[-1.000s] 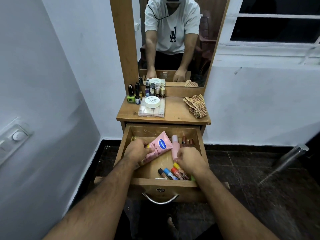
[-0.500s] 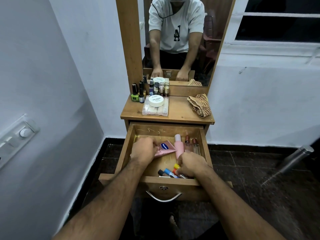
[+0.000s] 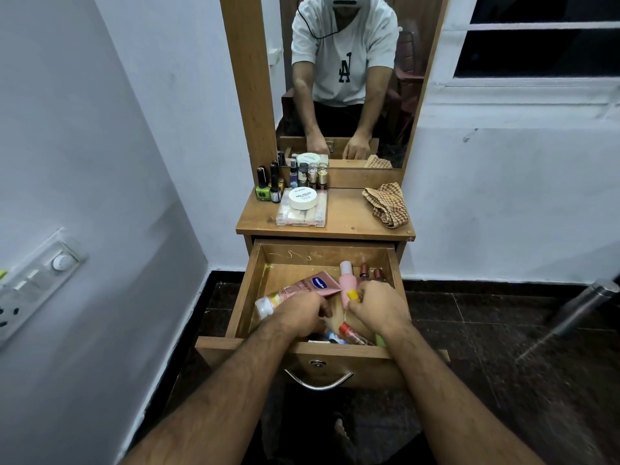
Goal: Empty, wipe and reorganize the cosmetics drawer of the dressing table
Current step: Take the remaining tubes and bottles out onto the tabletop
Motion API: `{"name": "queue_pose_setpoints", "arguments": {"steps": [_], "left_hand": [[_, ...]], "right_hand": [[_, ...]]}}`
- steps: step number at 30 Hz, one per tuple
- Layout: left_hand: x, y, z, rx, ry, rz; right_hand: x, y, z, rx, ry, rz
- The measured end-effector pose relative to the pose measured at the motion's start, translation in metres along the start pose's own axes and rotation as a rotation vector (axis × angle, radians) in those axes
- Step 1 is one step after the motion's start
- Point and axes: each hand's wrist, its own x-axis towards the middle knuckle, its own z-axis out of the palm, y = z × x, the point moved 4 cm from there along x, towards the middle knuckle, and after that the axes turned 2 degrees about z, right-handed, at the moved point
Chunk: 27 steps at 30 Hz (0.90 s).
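The wooden drawer of the dressing table stands pulled out. A pink lotion tube lies slanted inside it, white cap to the left. My left hand rests curled over the tube's lower edge; what its fingers hold is hidden. My right hand pinches a yellow-capped stick beside a pink bottle. Two small brown bottles stand at the back right. A red-capped tube and other small tubes lie at the drawer's front, partly hidden.
On the tabletop stand nail polish bottles, a white round jar on a clear box, and a crumpled checked cloth. A mirror rises behind. A switchboard is on the left wall; a steel bottle is on the dark floor.
My left hand slid down toward the drawer's front, leaving the pink tube lying slanted with its cap showing. My right hand rose a little with the yellow-capped stick.
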Motion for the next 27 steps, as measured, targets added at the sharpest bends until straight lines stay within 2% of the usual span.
{"name": "queue_pose_setpoints", "arguments": {"steps": [7, 11, 18, 24, 27], "left_hand": [[0.002, 0.008, 0.008, 0.069, -0.131, -0.012], [0.001, 0.001, 0.011, 0.025, -0.175, -0.040], [-0.002, -0.011, -0.002, 0.018, -0.121, 0.007], [-0.007, -0.023, -0.021, -0.014, -0.009, -0.059], [-0.009, -0.026, -0.022, -0.008, -0.002, -0.079]], "right_hand": [[-0.001, -0.002, 0.000, -0.008, -0.014, 0.005], [-0.001, -0.003, -0.002, -0.039, -0.028, 0.000], [0.001, 0.000, 0.003, -0.014, -0.062, 0.019], [-0.002, -0.003, 0.020, -0.033, -0.270, -0.018], [-0.002, -0.006, 0.023, -0.084, -0.309, -0.042]]}}
